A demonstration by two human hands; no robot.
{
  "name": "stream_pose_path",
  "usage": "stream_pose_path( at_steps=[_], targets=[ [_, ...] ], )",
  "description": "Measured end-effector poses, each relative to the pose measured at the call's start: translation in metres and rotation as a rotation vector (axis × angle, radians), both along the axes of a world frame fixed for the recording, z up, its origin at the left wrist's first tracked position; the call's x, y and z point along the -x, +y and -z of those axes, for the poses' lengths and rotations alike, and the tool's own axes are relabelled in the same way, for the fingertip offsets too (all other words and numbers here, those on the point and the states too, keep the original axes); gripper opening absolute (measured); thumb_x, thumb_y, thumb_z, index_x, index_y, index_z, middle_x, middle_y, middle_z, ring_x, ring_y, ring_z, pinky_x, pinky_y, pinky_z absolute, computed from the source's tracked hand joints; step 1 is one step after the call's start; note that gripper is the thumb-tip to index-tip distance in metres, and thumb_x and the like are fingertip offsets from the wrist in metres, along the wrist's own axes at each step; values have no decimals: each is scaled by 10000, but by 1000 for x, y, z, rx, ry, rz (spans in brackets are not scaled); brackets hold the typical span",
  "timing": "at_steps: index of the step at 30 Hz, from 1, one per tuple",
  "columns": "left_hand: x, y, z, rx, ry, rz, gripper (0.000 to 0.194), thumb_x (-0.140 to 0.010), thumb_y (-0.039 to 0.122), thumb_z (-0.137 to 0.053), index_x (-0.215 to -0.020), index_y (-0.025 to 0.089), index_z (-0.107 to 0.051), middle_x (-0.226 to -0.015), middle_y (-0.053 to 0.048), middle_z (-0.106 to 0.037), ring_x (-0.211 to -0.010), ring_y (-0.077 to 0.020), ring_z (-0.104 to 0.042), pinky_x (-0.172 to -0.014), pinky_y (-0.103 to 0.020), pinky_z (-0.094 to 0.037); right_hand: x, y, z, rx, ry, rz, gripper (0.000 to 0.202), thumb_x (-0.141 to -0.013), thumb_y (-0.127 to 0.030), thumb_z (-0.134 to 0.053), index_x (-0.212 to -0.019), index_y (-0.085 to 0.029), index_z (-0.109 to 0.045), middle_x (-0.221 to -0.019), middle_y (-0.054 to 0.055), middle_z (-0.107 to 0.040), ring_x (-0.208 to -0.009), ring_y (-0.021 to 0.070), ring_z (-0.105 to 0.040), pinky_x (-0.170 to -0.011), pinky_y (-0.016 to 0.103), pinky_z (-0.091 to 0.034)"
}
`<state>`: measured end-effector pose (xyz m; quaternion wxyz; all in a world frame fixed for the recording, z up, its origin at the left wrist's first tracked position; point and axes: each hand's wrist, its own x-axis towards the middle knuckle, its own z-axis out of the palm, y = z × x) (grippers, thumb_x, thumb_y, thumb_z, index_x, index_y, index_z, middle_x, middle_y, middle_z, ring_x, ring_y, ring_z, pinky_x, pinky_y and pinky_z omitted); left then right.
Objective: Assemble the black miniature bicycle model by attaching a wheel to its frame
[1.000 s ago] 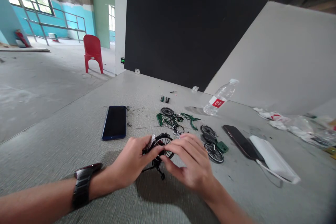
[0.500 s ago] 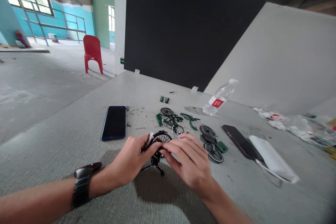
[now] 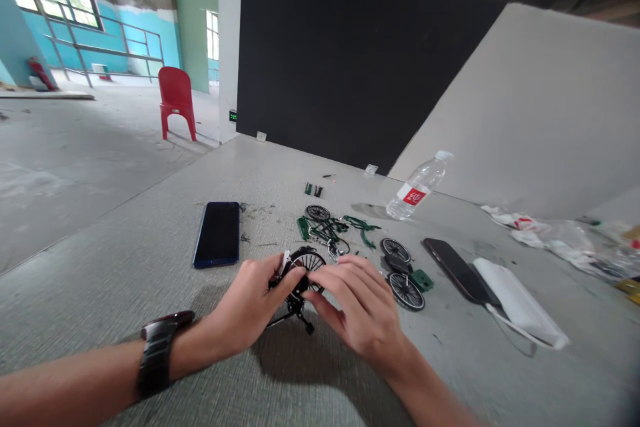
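Note:
My left hand is closed around a small black model bicycle, thumb along its near side. The bicycle's spoked wheel rises between my two hands, and a black pedal-like piece sticks out below. My right hand has its thumb and index fingertips at the wheel's near edge, closed on the bicycle close to the hub. The fingers hide much of the frame. Just beyond lie green bicycle frame parts and a loose wheel. Two more wheels rest right of my right hand.
A blue-edged phone lies at the left. To the right are a dark phone, a white pouch-like item and a plastic water bottle. Small green pieces sit farther back. A red chair stands beyond the table.
My right thumb and index fingertips have parted slightly at the wheel, showing more of the black hub area. The bicycle has shifted very slightly; the things on the table stay put.

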<state>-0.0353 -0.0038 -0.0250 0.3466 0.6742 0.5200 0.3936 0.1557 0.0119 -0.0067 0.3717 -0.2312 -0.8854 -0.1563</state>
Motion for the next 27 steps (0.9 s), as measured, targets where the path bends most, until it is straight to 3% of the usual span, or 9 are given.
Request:
stream_pose_path(
  at_steps=[4, 12, 19, 24, 27],
  targets=[
    [-1, 1, 1, -3, 30, -35, 362, -940, 455, -446, -677, 207, -417, -594, 54, -419, -575, -127, -313, -548, -288, -234, -5, 1, 3, 20, -38, 2, 242, -874, -49, -635, -1091, -158, -629, -987, 34, -731, -885, 141, -663, -987, 370, -466],
    [-1, 2, 1, 16, 36, 4, 374, -947, 458, -427, -670, 207, -434, -598, 40, -460, -573, -133, -317, -558, -289, -242, -1, 0, 4, -3, -54, 39, 132, -921, -85, -585, -1025, -159, -621, -934, 24, -729, -823, 137, -642, -989, 365, -465],
    [0, 5, 3, 24, -4, 28, 415, -937, 467, -435, -621, 201, -401, -589, 54, -361, -588, -125, -273, -558, -286, -234, 2, 0, 3, -52, -94, 99, 141, -926, -98, -579, -1056, -145, -608, -938, 36, -718, -820, 152, -622, -955, 363, -450],
    [0, 5, 3, -28, 22, -57, 429, -938, 477, -445, -614, 197, -415, -576, 50, -381, -579, -124, -272, -557, -282, -248, 14, -5, -2, -120, -112, 216, 60, -950, -129, -541, -951, -155, -596, -835, 41, -678, -758, 173, -574, -795, 339, -417],
    [-1, 4, -2, -74, 58, -133, 436, -943, 477, -443, -611, 194, -427, -560, 44, -425, -560, -121, -289, -545, -280, -241, 25, -8, -6, -142, -142, 329, 130, -966, -144, -499, -859, -169, -569, -750, 40, -615, -698, 182, -518, -717, 339, -363]
  ],
)
